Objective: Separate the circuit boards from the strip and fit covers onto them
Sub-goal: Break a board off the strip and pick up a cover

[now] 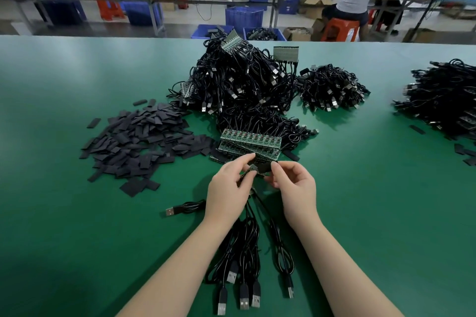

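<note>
1. Circuit boards (249, 143) are lying as a stacked green strip at frame centre, just above both hands, long axis running left-right across the frame.
2. One small board piece (253, 169) is being held between the two hands, just below the strip; whether it is fully detached cannot be told.
3. Left hand (229, 188) is being used to pinch the piece from the left with thumb and forefinger, other fingers curled.
4. Right hand (296, 185) is being used to pinch a dark cover (265, 168) at the piece's right end, fingertips pressed together.
5. Key relation: cover is lying right of the board, both roughly in line left-right, so a sideways slide is judged to be coming; both hands equally near.
6. Black covers pile (134, 147) is lying at left centre, nearer the left hand.
7. USB cables (242, 260) are trailing from the grip toward the lower frame on the green table (77, 239).
8. Big cable heap (239, 80) is sitting at upper centre.
</note>
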